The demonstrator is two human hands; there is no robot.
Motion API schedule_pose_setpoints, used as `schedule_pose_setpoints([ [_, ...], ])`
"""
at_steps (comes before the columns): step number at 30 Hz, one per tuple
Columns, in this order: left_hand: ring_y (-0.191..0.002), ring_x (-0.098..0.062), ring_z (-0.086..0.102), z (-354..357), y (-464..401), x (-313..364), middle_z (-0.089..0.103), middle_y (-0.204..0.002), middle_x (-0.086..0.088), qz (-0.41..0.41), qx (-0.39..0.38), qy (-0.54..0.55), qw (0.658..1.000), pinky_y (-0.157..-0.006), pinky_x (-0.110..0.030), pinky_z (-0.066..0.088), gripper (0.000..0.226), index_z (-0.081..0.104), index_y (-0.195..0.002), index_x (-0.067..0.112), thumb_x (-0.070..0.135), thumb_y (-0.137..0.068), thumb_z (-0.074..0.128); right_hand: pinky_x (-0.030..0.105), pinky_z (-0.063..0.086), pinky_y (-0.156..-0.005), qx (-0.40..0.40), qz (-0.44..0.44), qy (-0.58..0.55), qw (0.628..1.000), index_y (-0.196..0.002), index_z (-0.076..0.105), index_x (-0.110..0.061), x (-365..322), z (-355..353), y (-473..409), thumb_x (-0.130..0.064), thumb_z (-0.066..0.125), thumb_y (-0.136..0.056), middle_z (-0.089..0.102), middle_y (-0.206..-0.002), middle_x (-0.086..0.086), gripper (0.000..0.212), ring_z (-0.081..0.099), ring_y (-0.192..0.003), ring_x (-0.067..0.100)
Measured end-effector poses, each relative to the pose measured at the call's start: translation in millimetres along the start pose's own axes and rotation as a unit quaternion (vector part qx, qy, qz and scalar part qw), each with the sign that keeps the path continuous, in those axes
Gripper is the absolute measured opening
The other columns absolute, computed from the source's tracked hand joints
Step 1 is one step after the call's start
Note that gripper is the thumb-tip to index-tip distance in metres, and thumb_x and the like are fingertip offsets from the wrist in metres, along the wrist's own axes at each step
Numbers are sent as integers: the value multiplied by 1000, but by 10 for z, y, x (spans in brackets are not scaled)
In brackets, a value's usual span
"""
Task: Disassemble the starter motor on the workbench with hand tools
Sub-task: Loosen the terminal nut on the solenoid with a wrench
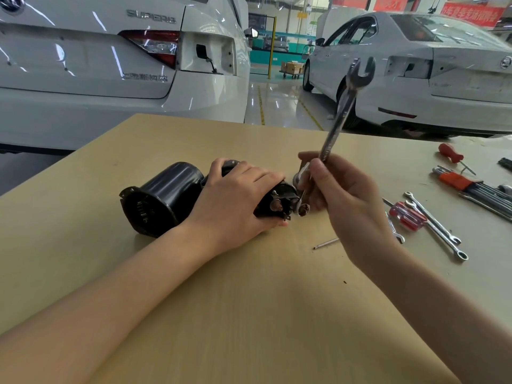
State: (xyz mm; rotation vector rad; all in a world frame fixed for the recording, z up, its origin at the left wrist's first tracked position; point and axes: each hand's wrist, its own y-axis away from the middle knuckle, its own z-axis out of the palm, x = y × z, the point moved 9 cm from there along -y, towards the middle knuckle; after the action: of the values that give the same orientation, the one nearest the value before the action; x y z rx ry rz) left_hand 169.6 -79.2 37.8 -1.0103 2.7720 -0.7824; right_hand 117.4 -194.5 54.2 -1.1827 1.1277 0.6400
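Holding: our left hand presses down on the starter motor, closed over its solenoid end.
Wrench: our right hand grips a combination wrench, lower end at the terminal studs between our 2 hands; whether it sits on a nut, we cannot tell.
Progress: we judge it early; the housing looks whole.
Left: terminals, solenoid, housing.
Spare tools: screwdriver and hex keys, right of our right hand.

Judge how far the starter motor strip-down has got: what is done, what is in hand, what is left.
Done: nothing clearly; the starter motor looks in one piece. In hand: the left hand steadies it on the workbench while the right hand holds a spanner, lower end at the terminal end. Left: apparently the whole disassembly; screwdrivers lie unused.
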Motion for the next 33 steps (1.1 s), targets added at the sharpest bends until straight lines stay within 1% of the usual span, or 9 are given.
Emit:
schedule_pose_setpoints([
  [5,-121,-14,50,9,2,-2,59,-127,9,-2,-2,-10,1000,-108,-47,24,70,52,-133,25,63,-75,63,22,30,-52,-1,18,-56,998,-105,66,-13,-87,-35,10,-18,47,-98,58,-67,2,21,38,-54,9],
  [9,-122,-15,49,9,6,-4,58,-128,8,-4,-4,-7,1000,-109,-48,23,70,52,-134,25,63,-76,62,22,36,-50,50,43,-65,996,-102,62,-8,-20,-126,73,-16,46,-99,59,-65,1,18,41,-51,8],
  [13,-123,-15,48,-1,6,-1,58,-129,8,-6,-2,2,1000,-110,-48,22,69,52,-133,25,63,-76,60,27,39,-51,115,132,-138,975,-87,55,-8,247,-214,153,-13,40,-103,61,-63,2,21,41,-47,11],
  [15,-121,-16,50,-2,5,1,59,-128,7,-5,0,3,1000,-109,-47,23,70,53,-132,25,64,-75,60,28,39,-50,139,158,-178,961,-84,52,-7,355,-242,176,-12,39,-103,61,-60,3,23,40,-45,12],
  [21,-120,-17,52,-1,-4,8,61,-125,7,-5,-2,0,1000,-107,-49,26,71,55,-131,24,66,-74,52,26,49,-47,160,191,-246,937,-83,51,-5,510,-244,195,-12,42,-103,65,-62,9,23,47,-43,11],
  [24,-119,-18,53,-6,0,7,62,-124,6,-3,4,-3,1000,-106,-49,27,68,56,-130,23,63,-75,61,26,54,-51,158,184,-247,938,-87,53,-2,502,-238,189,-12,43,-102,68,-63,9,21,52,-44,11],
  [27,-120,-17,52,0,-6,7,61,-126,7,-3,1,-4,1000,-106,-48,26,67,55,-130,24,63,-75,60,27,56,-55,152,171,-235,945,-95,54,-1,468,-223,178,-12,44,-102,69,-64,7,17,56,-46,11],
  [31,-122,-16,50,2,-4,7,59,-128,8,-5,-4,-4,1000,-108,-48,25,69,53,-132,25,64,-75,57,28,52,-56,142,143,-163,966,-87,55,-5,375,-247,154,-15,44,-102,67,-66,6,21,52,-46,11],
  [33,-122,-16,49,4,-2,3,59,-129,8,-4,-5,-2,1000,-109,-48,23,68,53,-132,25,63,-76,59,27,52,-56,129,127,-130,975,-86,56,-8,313,-237,138,-15,45,-101,66,-67,5,20,50,-46,10],
])
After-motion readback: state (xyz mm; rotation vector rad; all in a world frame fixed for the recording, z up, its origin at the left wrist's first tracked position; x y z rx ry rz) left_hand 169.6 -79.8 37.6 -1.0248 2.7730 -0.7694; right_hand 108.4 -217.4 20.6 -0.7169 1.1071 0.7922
